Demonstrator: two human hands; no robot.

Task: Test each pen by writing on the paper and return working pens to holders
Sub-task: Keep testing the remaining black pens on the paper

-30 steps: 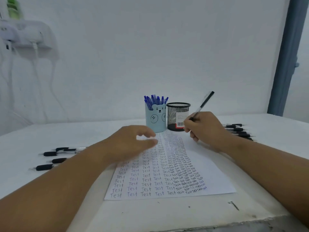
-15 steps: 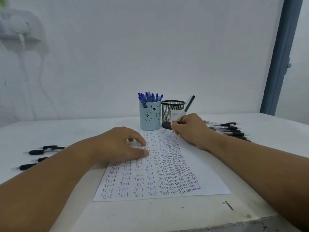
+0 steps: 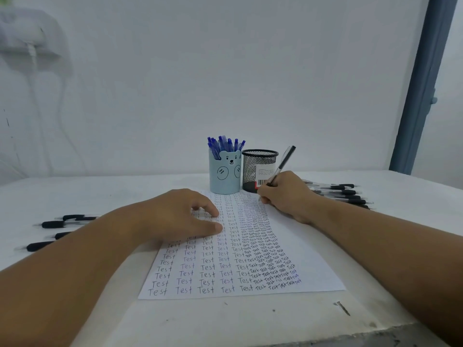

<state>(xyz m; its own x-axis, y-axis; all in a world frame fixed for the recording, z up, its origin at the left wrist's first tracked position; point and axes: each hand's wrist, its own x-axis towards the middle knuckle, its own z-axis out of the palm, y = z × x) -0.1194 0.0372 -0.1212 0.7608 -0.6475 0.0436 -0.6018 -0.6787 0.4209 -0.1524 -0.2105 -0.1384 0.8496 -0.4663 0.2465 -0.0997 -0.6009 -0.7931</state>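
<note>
Black-capped clear pen (image 3: 283, 164) pinched in right hand (image 3: 284, 194), tip at paper's (image 3: 310, 266) 1 o'clock corner; left hand (image 3: 175, 214) pressing sheet, fingers loosely bent.

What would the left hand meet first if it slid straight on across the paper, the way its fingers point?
Probably the right hand gripping the black pen. The left hand points right over bare paper; depth is uncertain.

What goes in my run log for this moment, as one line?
right hand: writing with black pen | left hand: pressing paper | mesh holder: no pens visible
</note>
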